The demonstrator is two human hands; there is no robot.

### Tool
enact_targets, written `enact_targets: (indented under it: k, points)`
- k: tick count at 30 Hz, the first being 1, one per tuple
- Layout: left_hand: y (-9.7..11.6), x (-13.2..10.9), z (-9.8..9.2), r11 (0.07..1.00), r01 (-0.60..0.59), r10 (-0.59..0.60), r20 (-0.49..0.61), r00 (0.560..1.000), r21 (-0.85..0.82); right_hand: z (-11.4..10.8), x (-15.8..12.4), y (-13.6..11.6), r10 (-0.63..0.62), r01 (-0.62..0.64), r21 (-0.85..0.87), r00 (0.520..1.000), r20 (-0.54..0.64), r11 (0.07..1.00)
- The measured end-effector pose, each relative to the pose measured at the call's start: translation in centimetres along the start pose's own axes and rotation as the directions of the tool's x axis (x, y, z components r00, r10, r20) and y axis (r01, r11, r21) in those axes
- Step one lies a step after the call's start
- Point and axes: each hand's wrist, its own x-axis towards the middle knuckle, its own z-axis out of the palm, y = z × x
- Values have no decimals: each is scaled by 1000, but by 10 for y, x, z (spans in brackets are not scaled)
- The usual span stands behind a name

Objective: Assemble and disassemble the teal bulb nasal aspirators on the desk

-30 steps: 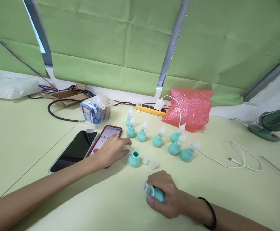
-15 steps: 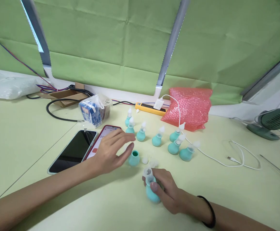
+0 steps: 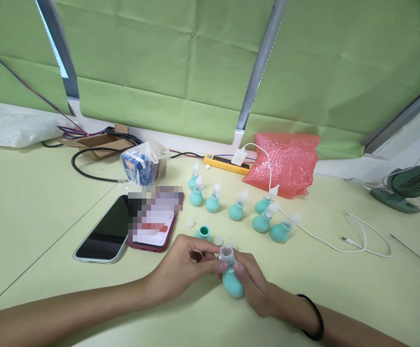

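Observation:
A teal bulb with a clear open collar is held near the table's front. My right hand wraps round its right side, the thumb on the neck. My left hand pinches the clear collar from the left, with thumb and forefinger. Behind my left hand stands an open teal bulb without a collar, partly hidden. Small whitish translucent parts lie around it. Farther back, several teal bulbs with clear collars and white tips stand in a loose group, among them one upright bulb and one tilted bulb.
Two phones, one dark and one red-edged, lie at the left. Behind are a bagged blue item, a cardboard box, a yellow power strip and red bubble wrap. A white cable and small fan are right.
My left hand has moved right and down from beside the open bulb to the collar of the held bulb. The red-edged phone and a small white part are now uncovered.

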Motion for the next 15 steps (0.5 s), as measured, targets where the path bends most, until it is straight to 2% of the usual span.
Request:
enact_targets:
  k: [2,7,15]
  points:
    - [-2,1,-1,998,-10,9,-11,1000,-55,-1,2,-3,37,-37,44,999,10,998]
    - [-8,4,-4,996,-89,89,-12,996,-12,2,3,-1,119,-129,237,991,58,963]
    - [-10,2,-8,932,-284,283,37,959,224,9,2,15,271,-284,589,956,113,757]
